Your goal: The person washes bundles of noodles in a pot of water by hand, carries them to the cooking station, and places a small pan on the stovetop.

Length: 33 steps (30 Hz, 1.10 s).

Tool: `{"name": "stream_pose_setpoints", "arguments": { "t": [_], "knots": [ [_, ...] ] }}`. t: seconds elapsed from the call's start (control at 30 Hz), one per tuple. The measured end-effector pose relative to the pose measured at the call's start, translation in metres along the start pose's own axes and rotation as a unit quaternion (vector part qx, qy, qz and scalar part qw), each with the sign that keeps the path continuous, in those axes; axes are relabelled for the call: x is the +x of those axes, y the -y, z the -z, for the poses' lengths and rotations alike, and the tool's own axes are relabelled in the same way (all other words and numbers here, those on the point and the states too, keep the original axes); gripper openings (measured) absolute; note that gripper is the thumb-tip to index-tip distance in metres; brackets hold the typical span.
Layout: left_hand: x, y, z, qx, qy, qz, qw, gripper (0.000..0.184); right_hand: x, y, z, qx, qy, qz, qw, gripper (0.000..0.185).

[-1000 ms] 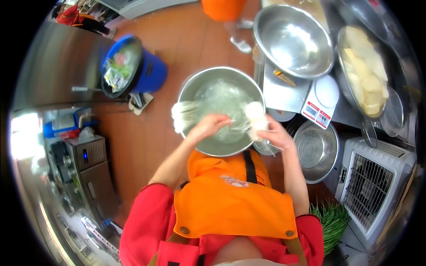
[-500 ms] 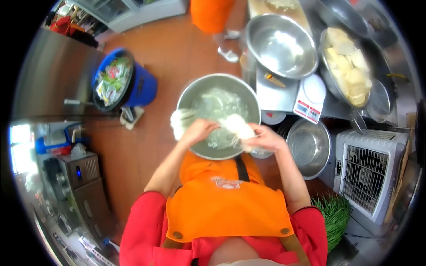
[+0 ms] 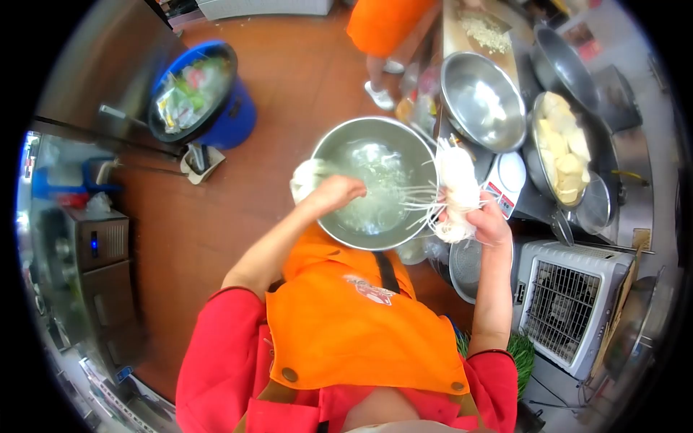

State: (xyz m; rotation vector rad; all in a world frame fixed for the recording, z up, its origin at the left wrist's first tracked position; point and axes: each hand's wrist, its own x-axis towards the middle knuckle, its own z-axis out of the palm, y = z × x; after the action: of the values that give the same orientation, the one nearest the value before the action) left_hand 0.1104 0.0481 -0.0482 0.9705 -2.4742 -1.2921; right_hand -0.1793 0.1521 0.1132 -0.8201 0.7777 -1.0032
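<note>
A steel pot (image 3: 326, 148) with cloudy water in it sits in front of my body. My left hand (image 3: 339, 193) is over the pot's left part with its fingers pressed together; whatever they may hold cannot be made out. Another white bundle (image 3: 303, 182) hangs over the left rim, behind my left wrist. Past the right rim, my right hand (image 3: 492, 222) grips a bundle of thin white strands (image 3: 458, 184). Loose strand ends stick out from it toward the pot.
At the right, a counter holds a steel bowl (image 3: 462, 76), a white scale (image 3: 511, 173) and a pan of pale yellow pieces (image 3: 563, 148). A blue bin (image 3: 237, 115) of scraps stands left. Another person's orange apron (image 3: 382, 29) shows ahead. A grey cooler (image 3: 574, 303) stands right.
My right hand has carried the white bundle from over the pot to beyond its right rim. My left hand is now apart from that bundle. The view has shifted.
</note>
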Motion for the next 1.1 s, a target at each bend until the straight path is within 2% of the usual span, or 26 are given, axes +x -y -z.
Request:
{"name": "stream_pose_setpoints", "arguments": {
  "t": [0.13, 0.23, 0.33, 0.43, 0.53, 0.63, 0.67, 0.8, 0.83, 0.97, 1.07, 1.1],
  "knots": [
    [-0.002, 0.0, 0.006, -0.05, 0.006, -0.068, 0.996, 0.023, 0.0, 0.034, -0.024, -0.053, 0.0, 0.018, 0.998, 0.063],
    [0.001, -0.013, 0.027, 0.041, 0.043, -0.076, 0.995, 0.039, 0.001, 0.05, -0.038, -0.079, 0.0, 0.035, 0.996, 0.066],
    [0.011, -0.037, 0.049, 0.012, -0.016, -0.143, 0.99, 0.058, 0.003, 0.066, -0.046, -0.115, 0.01, 0.049, 0.992, 0.067],
    [0.019, -0.101, 0.079, -0.119, -0.006, -0.162, 0.98, 0.071, 0.006, 0.074, -0.049, -0.142, 0.017, 0.055, 0.988, 0.065],
    [0.034, -0.149, 0.086, -0.268, 0.011, -0.25, 0.931, 0.071, 0.009, 0.076, -0.054, -0.151, 0.01, 0.053, 0.987, 0.061],
    [0.05, -0.16, 0.074, -0.482, 0.136, -0.206, 0.841, 0.066, 0.016, 0.066, -0.037, -0.136, -0.033, 0.04, 0.989, 0.05],
    [0.05, -0.162, 0.069, -0.469, 0.1, -0.197, 0.855, 0.05, 0.018, 0.064, -0.04, -0.119, -0.053, 0.042, 0.991, 0.045],
    [0.05, -0.128, 0.049, -0.397, 0.093, -0.075, 0.91, 0.03, 0.024, 0.054, -0.036, -0.044, -0.141, 0.013, 0.989, 0.046],
    [0.048, -0.121, 0.046, -0.377, 0.073, -0.056, 0.921, 0.03, 0.023, 0.05, -0.024, -0.001, -0.147, -0.012, 0.989, 0.046],
    [0.04, -0.102, 0.042, -0.375, 0.086, -0.024, 0.923, 0.027, 0.011, 0.041, -0.018, -0.004, -0.111, -0.001, 0.994, 0.053],
    [0.044, -0.086, 0.028, -0.394, 0.086, -0.048, 0.914, 0.029, 0.009, 0.039, -0.018, 0.017, -0.051, 0.019, 0.998, 0.06],
    [0.045, -0.083, 0.028, -0.356, 0.078, -0.05, 0.93, 0.029, 0.008, 0.042, -0.02, 0.011, -0.045, 0.024, 0.999, 0.06]
  ]
}}
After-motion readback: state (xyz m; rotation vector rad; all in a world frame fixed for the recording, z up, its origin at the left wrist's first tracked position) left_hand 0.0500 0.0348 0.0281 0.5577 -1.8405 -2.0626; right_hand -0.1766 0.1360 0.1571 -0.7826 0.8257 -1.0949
